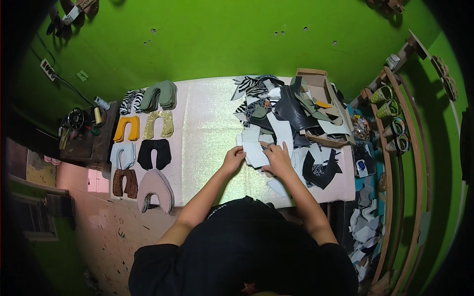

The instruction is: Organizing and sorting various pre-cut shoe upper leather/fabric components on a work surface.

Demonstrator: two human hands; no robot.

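Several flat white cut pieces (pixel 255 154), looking like leather or sheet material, lie overlapped at the front edge of a scrap pile. My left hand (pixel 234 161) has its fingertips closed on their left edge. On the right edge, my right hand (pixel 279 161) grips with its thumb low and its fingers apart over the top; what lies under the palm is hidden. A long white strip (pixel 281 129) runs up from behind the right fingers. Below that hand, a small pale scrap (pixel 277 187) rests by the table's front edge.
Stacks of U-shaped pieces stand at left, among them green (pixel 159 95), orange (pixel 127 129), black (pixel 154 154) and pink ones (pixel 156 191). Black offcuts (pixel 292 107) and an open cardboard box (pixel 313 76) crowd the right of the shimmery tabletop (pixel 207 133). A wooden rack (pixel 402 113) holds footwear.
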